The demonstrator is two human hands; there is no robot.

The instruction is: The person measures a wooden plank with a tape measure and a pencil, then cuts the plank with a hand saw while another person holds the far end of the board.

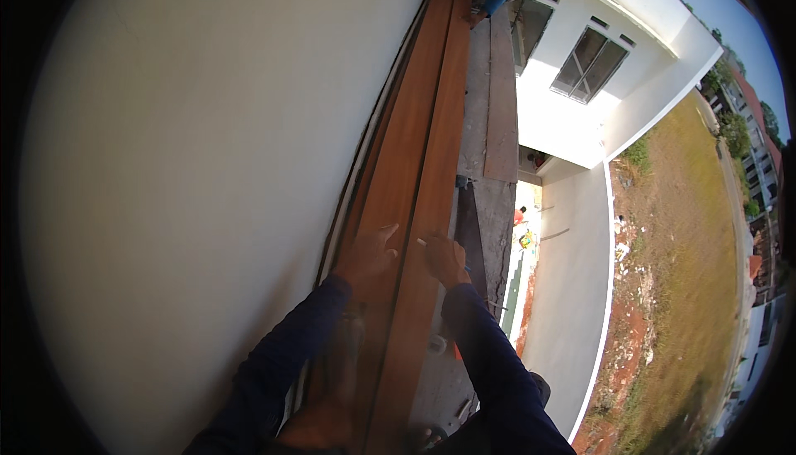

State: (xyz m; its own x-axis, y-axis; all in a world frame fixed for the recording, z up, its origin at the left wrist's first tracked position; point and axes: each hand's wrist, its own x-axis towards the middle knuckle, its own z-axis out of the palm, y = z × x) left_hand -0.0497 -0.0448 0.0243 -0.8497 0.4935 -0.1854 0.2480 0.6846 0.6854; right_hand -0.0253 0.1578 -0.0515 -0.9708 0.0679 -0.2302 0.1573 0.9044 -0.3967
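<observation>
Two long reddish-brown planks (437, 156) lie side by side along the wall, a dark gap between them. My left hand (365, 257) rests on the left plank with its fingers stretched out. Over the right plank, my right hand (446, 261) is closed, its index finger and thumb toward the gap. A small pale tip shows at those fingers and a bit of blue behind the hand; what it holds is too small to make out. At the far end, another person's hand (476, 20) in a blue sleeve touches the planks' right edge.
A cream wall (182, 165) runs close along the left. Right of the planks is a narrow grey ledge (477, 136) with a worn brown board (501, 98) and a dark tool (466, 181). Beyond the ledge is a drop to the ground, beside a white building (572, 131).
</observation>
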